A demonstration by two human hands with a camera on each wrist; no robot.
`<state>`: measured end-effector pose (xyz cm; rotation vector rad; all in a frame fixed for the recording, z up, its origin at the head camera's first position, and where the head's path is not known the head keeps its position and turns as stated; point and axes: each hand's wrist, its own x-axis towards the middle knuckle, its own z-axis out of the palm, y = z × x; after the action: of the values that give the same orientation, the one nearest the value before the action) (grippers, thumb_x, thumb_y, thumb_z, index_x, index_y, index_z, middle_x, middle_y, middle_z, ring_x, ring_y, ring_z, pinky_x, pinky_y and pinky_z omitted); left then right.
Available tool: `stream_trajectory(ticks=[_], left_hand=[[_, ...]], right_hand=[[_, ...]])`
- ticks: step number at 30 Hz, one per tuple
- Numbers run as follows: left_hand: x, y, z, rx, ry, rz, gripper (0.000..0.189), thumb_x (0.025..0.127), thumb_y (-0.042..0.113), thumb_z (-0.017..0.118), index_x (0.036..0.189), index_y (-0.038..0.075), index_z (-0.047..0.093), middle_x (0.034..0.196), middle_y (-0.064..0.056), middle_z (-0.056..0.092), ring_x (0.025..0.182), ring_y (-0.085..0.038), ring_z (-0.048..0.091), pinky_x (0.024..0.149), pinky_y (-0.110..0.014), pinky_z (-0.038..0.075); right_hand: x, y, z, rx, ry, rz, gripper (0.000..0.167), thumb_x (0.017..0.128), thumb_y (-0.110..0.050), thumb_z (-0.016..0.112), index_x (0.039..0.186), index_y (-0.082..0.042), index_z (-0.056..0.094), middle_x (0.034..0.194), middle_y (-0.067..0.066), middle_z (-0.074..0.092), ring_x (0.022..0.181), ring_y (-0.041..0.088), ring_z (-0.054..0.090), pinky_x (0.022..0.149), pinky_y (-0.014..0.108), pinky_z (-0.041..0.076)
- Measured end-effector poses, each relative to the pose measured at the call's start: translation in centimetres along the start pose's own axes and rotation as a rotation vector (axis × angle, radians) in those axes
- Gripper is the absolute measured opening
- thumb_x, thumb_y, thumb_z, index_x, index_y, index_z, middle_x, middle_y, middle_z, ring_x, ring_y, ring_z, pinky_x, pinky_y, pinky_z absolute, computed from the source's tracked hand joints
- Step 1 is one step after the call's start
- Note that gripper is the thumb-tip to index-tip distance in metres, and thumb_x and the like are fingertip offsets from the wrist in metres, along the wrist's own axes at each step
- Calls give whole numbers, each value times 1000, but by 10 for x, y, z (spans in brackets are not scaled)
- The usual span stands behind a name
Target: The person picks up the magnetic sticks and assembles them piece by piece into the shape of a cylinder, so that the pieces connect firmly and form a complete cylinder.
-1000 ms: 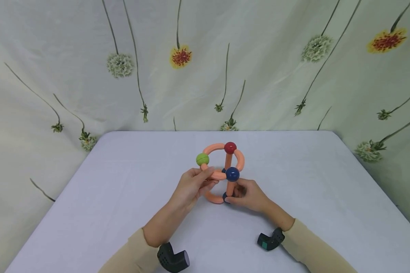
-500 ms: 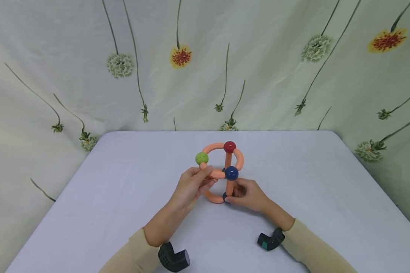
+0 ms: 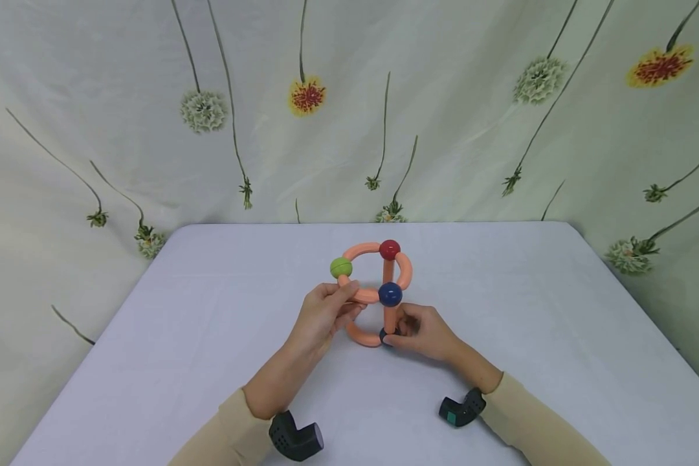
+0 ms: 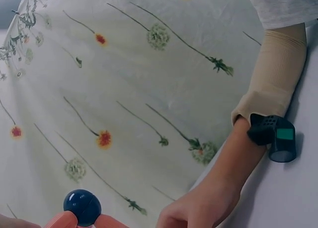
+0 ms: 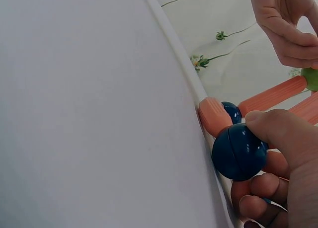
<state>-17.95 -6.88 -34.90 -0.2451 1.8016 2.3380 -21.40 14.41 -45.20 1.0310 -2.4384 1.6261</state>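
A frame of magnetic balls and orange rods stands upright between the two hands in the head view. Its upper loop joins a green ball, a red ball and a blue ball by curved rods. The left hand pinches the front curved rod of that loop between thumb and fingers. Below, the right hand grips a lower blue ball at the foot of an upright rod. A lower curved rod runs left from this ball. The hands partly hide the lower parts.
A white-covered table lies under the frame. Behind it hangs a pale cloth printed with flowers. Each wrist wears a black camera, one on the left and one on the right.
The top of the frame has shifted slightly left and up with the left hand. The right hand stays in place at the lower blue ball.
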Motion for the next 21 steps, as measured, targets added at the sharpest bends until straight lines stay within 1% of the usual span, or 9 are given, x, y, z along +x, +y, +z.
stream_trajectory(ticks=[3,6,11,14,17,18,20,21], left_hand=[[0,0,0,5,0,2,30,96,16,62,110,-8,50,88,-9,65,71,-10,62,68,-18,53],[0,0,0,13,0,4,29,96,15,63,109,-7,49,88,-9,66,71,-10,62,68,-18,53],[1,0,0,19,-1,11,27,96,14,63,107,-6,50,86,-8,67,70,-10,63,67,-18,53],[2,-1,0,27,-5,20,27,95,15,63,106,-6,50,85,-8,68,71,-10,63,67,-19,53],[3,-2,-1,62,-8,27,28,95,16,63,106,-5,50,85,-8,67,71,-11,63,67,-20,54],[3,-2,-1,80,-7,26,28,95,17,64,107,-5,51,84,-7,67,71,-11,63,67,-20,54],[4,-1,-2,130,0,17,30,95,21,64,106,-4,52,85,-7,66,72,-12,63,68,-22,54],[4,-1,-3,160,8,7,31,95,24,63,107,-3,52,86,-8,65,73,-12,63,68,-23,55]], right_hand=[[0,0,-1,5,0,-4,20,78,-7,81,87,-9,63,69,2,56,62,17,51,56,22,42],[0,0,-1,4,0,-12,19,79,-9,80,88,-10,63,69,0,55,62,15,50,56,22,42],[0,1,-1,4,2,-22,19,79,-8,80,87,-10,63,69,0,55,62,14,50,55,23,42],[0,1,-2,2,2,-13,19,79,-8,80,87,-10,63,69,2,55,62,16,50,56,23,42],[0,0,-2,-3,-3,-9,20,78,-6,81,88,-8,64,69,6,56,62,22,51,56,22,41],[0,-4,-3,-10,-7,-4,20,78,-5,80,88,-6,64,69,8,57,62,23,51,56,23,42],[1,-16,-6,-19,-18,-7,19,77,-2,80,88,-4,63,69,7,56,62,22,51,57,24,42],[1,-17,-7,-26,-24,-3,19,77,-1,79,88,-3,64,69,7,56,63,22,51,58,24,43]])
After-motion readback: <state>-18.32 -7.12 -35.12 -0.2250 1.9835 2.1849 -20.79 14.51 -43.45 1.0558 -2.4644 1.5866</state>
